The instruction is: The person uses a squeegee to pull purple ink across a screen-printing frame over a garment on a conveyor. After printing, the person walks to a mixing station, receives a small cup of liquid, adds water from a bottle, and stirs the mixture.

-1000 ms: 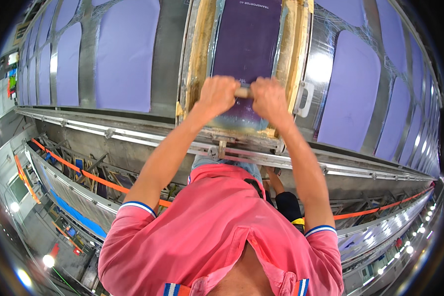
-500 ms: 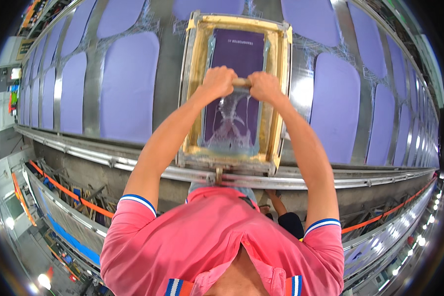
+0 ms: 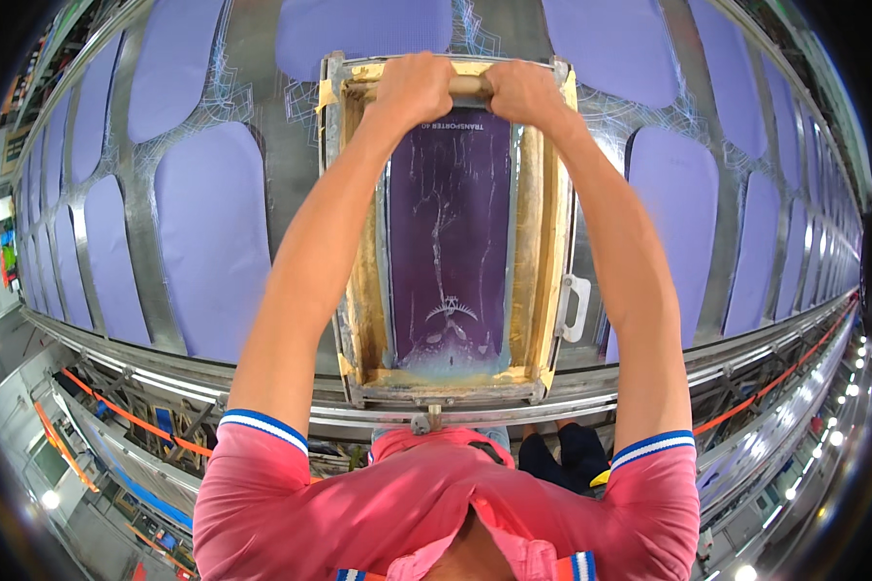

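Note:
My left hand [image 3: 415, 87] and my right hand [image 3: 523, 92] are both closed on a pale cylindrical squeegee handle [image 3: 472, 84], at the far end of a screen-printing frame [image 3: 543, 242] with yellowish, stained borders and a metal rim. Inside the frame lies a dark purple screen [image 3: 475, 213] with small white lettering, a small pale design and streaks of residue. A white metal handle [image 3: 574, 305] juts from the frame's right side. My arms are stretched forward over the frame, which rests on the long grey printing table.
Rows of lavender cut panels [image 3: 208, 232] lie on the grey table [image 3: 295, 165] either side of the frame. Metal rails [image 3: 286, 382] run along the near edge, with orange strips [image 3: 136, 416] beyond. Another person's dark-clothed legs [image 3: 562, 455] show beside me, below the table edge.
My hands have moved with the squeegee from the middle of the screen to its far end, uncovering streaked residue. The frame and panels appear lower in the view than half a second ago.

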### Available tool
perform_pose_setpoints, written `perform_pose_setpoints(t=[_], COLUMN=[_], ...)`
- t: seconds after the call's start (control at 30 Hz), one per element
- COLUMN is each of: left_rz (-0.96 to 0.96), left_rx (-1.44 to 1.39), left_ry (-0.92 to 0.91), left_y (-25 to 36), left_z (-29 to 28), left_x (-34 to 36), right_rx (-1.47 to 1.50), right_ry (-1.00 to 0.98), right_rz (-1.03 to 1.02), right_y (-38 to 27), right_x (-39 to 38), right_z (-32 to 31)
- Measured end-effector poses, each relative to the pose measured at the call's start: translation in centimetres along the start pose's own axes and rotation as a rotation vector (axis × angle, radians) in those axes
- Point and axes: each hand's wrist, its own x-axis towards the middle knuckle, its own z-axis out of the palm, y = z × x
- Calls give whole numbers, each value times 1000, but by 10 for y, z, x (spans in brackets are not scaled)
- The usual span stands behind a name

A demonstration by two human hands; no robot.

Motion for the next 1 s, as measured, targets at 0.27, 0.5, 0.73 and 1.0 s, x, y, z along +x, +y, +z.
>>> perform_pose_setpoints(t=[0.27,0.5,0.73,1.0], left_rz=[-23,-14,44,48], left_rx=[-112,-227,-286,-205], left_ry=[-91,-52,-64,3], left_y=[70,144,152,161], left_z=[32,69,70,39], left_x=[-207,-402,-413,-430], right_rx=[89,133,137,687], right_ry=[125,73,447,536], right_rz=[-157,-162,517,897], right_y=[-85,-169,-86,-38], right_x=[-188,-378,-355,-324], right_z=[72,123,64,84])
